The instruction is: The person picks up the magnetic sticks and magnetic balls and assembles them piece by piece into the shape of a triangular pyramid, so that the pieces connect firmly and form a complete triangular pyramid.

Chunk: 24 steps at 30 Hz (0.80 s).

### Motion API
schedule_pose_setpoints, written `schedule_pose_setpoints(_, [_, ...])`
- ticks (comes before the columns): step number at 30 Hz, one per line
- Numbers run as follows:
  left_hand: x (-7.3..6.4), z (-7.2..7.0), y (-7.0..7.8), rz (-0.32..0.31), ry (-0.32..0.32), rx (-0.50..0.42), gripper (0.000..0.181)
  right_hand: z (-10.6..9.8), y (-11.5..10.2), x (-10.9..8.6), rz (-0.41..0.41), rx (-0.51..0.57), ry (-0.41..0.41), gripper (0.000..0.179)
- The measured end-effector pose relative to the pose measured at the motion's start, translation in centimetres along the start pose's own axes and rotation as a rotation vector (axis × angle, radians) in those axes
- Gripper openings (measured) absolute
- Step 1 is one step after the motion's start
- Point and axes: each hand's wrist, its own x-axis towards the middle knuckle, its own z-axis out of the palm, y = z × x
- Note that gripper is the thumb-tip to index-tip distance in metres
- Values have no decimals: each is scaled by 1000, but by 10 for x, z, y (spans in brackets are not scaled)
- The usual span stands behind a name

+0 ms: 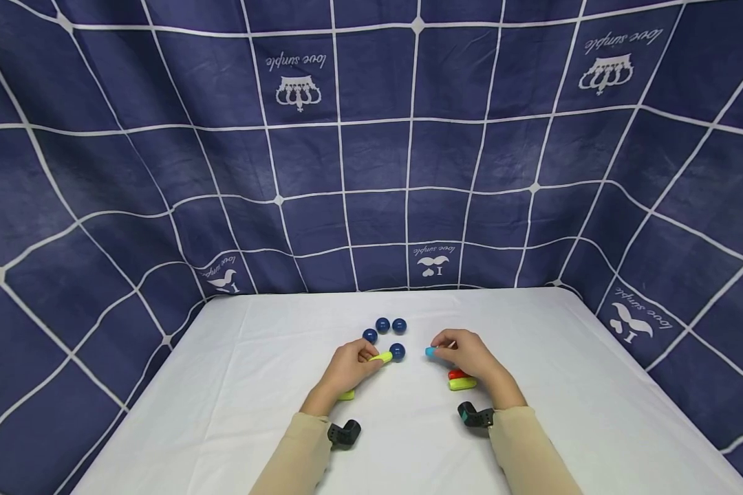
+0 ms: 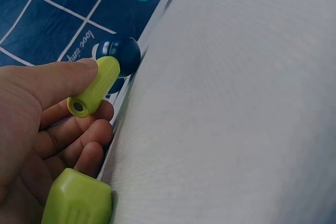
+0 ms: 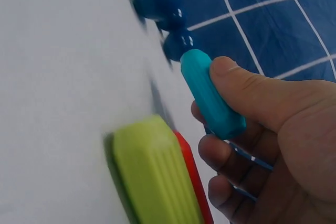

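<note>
My left hand [image 1: 349, 369] pinches a yellow-green ribbed toy building rod [image 2: 98, 88] between thumb and fingers. A dark round spot shows in its near end, and its far end meets a dark blue ball [image 1: 397, 352]. Beside and under the left hand lies another yellow-green rod [image 2: 79, 199]. My right hand [image 1: 469, 355] pinches a light blue rod [image 3: 211, 98], its free end pointing left toward the balls, apart from them. Nearest to the right hand on the cloth lie a red rod [image 1: 456, 375] and a yellow-green rod [image 1: 462, 383], side by side.
Behind the left hand sit three more dark blue balls, one at the left [image 1: 369, 335] and a close pair, including the right ball [image 1: 399, 326]. White cloth [image 1: 235, 412] covers the table. A navy checked curtain [image 1: 371, 158] stands along the back and sides.
</note>
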Motion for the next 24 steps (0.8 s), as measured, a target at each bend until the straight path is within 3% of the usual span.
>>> schedule_pose_setpoints(6, [0, 0, 1, -9, -2, -13, 16, 14, -10, 2, -51, -26, 38, 8])
schedule_pose_setpoints(18, [1, 1, -1, -8, -10, -8, 17, 35, -23, 5, -63, 6, 151, 10])
schedule_pose_setpoints(24, [1, 1, -2, 3, -14, 5, 17, 38, -24, 4, -46, 0, 168, 12])
